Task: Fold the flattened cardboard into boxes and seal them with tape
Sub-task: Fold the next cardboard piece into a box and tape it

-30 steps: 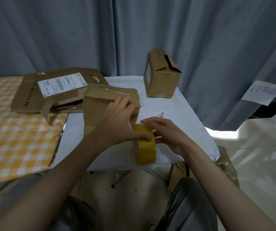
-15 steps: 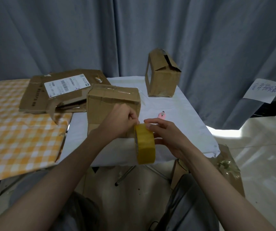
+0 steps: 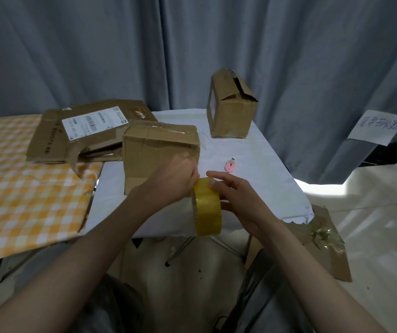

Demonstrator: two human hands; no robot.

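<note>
A: Yellow tape roll (image 3: 207,207) is held at the near edge of the white table (image 3: 260,164): the right hand (image 3: 234,200) is curled round it, the left hand (image 3: 176,179) is pinched at its top. What is blocked?

B: The folded box (image 3: 159,150) is partly hidden behind the left hand. Flattened cardboard (image 3: 82,131) is stacked left; a second box (image 3: 231,111) and a pink cutter (image 3: 230,165) are set behind. Box contents cannot be told.

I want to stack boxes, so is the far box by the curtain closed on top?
Not sealed. The far box stands upright, its top flaps peaked with a dark gap between them.
</note>
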